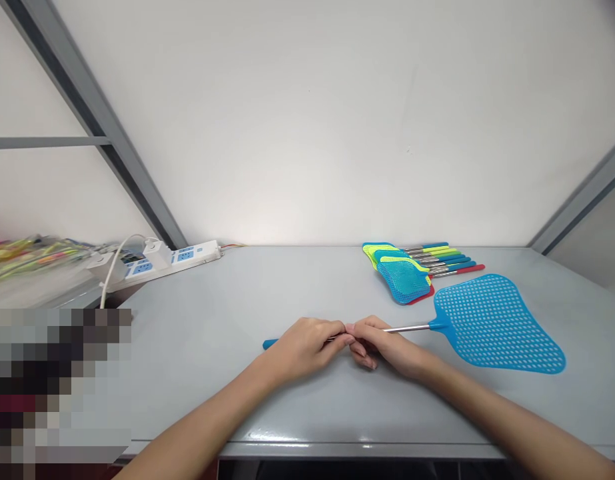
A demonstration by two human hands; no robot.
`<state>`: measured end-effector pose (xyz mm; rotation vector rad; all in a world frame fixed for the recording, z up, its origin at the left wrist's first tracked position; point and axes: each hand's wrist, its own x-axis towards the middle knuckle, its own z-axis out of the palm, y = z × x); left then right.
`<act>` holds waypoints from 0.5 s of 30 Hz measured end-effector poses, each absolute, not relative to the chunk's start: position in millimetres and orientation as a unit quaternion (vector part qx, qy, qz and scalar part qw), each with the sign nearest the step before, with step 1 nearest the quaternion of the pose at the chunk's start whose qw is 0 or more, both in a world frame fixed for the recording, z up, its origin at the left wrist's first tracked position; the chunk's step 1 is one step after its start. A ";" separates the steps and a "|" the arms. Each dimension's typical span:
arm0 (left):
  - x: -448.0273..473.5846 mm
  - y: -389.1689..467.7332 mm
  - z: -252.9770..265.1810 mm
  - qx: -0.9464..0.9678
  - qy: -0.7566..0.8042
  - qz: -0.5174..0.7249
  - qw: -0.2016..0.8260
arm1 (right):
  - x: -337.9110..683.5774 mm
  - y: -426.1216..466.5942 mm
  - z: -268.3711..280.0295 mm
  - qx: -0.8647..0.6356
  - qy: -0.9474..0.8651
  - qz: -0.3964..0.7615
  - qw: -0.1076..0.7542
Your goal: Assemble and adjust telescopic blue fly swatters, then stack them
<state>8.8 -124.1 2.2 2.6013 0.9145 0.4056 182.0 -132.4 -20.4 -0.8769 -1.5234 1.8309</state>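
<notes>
A blue fly swatter (502, 327) with a thin metal rod lies across my two hands, its perforated head out to the right above the grey table. My left hand (310, 343) is closed around the handle side, and the blue grip end pokes out to its left. Close beside it, my right hand (380, 340) pinches the metal rod, fingers curled. The fingertips of both hands meet near the middle of the rod. Where they meet, the rod is mostly hidden.
Behind the swatter's head, a stack of fly swatters (404, 277) in blue, yellow-green and red lies on the table (197, 353). A white power strip (187, 257) with plugged-in adapters and a cable sits at the back left. Colourful packaged items (42, 257) lie farther left. A white wall stands behind.
</notes>
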 end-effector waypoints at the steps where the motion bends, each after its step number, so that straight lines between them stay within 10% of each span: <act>1: 8.7 -124.1 2.1 0.918 0.323 0.144 0.177 | 182.2 -132.3 -20.6 -0.330 -0.574 0.688 0.297; 15: 8.0 -123.5 1.4 0.919 0.326 0.141 0.171 | 182.5 -131.5 -20.8 -0.330 -0.581 0.681 0.299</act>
